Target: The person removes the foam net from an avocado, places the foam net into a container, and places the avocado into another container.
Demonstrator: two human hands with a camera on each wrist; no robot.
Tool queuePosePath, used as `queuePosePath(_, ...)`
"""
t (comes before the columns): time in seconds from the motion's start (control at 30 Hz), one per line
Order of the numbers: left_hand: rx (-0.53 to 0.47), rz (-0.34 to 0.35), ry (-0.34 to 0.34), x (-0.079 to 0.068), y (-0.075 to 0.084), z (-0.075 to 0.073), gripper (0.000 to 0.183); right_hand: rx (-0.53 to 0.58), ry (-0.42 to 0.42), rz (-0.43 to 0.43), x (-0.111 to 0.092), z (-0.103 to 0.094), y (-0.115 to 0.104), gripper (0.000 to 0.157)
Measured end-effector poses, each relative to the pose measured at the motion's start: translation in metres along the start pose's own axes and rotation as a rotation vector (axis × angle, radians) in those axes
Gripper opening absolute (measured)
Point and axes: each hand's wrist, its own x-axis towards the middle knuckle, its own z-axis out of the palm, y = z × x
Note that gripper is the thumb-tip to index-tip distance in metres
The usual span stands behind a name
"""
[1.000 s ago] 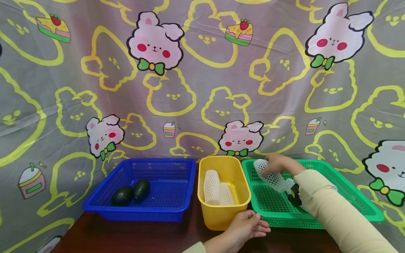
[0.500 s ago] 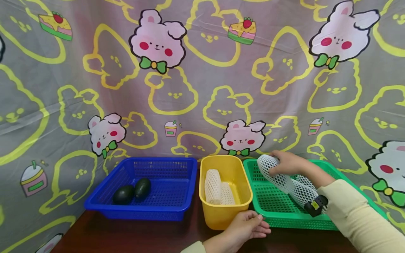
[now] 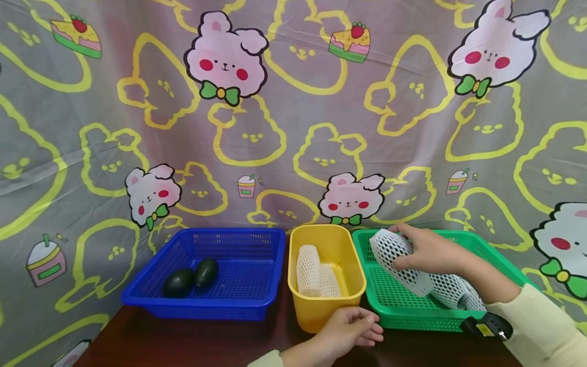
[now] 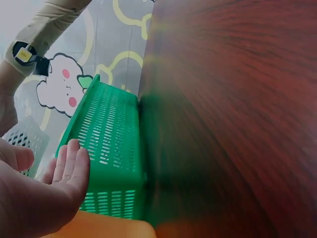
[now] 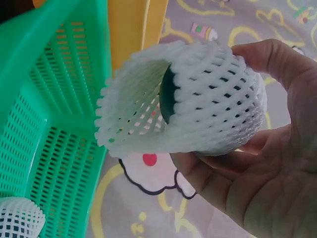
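My right hand (image 3: 433,250) grips a white foam net sleeve (image 3: 398,259) over the green basket (image 3: 390,293). In the right wrist view a dark green avocado (image 5: 168,94) shows inside the sleeve's open end, with thumb and fingers around the closed-up side. More net-sleeved fruit (image 3: 447,289) lies in the green basket, partly behind my right hand. My left hand (image 3: 344,331) is beside the front of the yellow bin (image 3: 312,313), fingers loosely extended, holding nothing; the left wrist view shows its fingers (image 4: 74,168) near the green basket's wall.
Two bare dark green avocados (image 3: 192,279) lie in the blue basket (image 3: 197,311) on the left. Inside the yellow bin are white foam sleeves (image 3: 309,270). All three containers stand on a dark wooden table (image 3: 220,341), against a patterned curtain (image 3: 284,153).
My right hand has turned and its wrist has swung right and toward me, the sleeved avocado still in its grip. My left hand has shifted slightly left.
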Motion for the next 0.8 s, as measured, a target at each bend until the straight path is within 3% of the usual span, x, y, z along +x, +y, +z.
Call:
queuePosePath(0.37,0.045,0.194,-0.074,-0.024,0.006,-0.026,0.024,0.086,-0.017,-0.078,-0.027,0.018,-0.019,0.072)
queuePosePath(0.8,0.249,0.241,-0.094,-0.052,0.012,-0.060,0.024,0.030,-0.038,-0.199,-0.050,0.050,-0.036,0.069)
